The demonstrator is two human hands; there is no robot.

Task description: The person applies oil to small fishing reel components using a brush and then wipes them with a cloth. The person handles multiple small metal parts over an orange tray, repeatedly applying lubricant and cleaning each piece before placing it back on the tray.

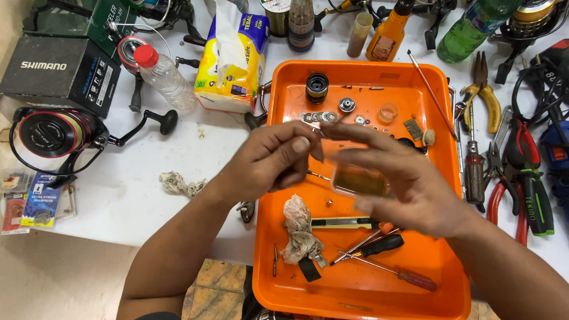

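- Both my hands are up over the orange tray [274, 255], which I'll use as the landmark for everything.
- My left hand [268, 160] is curled shut over the tray's middle, fingertips pinched on something tiny and metallic. Too small and blurred for me to say what it is.
- My right hand [399, 178] hovers just beside it with the fingers spread loose, holding nothing.
- Looks like I'm mid-teardown or rebuild of a small mechanism, at the fiddly stage of handling one little piece. The next move would need a steady pinch and free fingers on the other hand to take or seat it.
- The row of washers [318, 117] and the black spool [317, 86] lie at the tray's far end, the dirty rag [299, 230] and screwdrivers [383, 246] at the near end.
- There's a small clear container [360, 180] in the tray under my right hand, half hidden, contents unclear.
- The fishing reel [55, 133] sits well left of the tray, the pliers [483, 98] just off its right edge.
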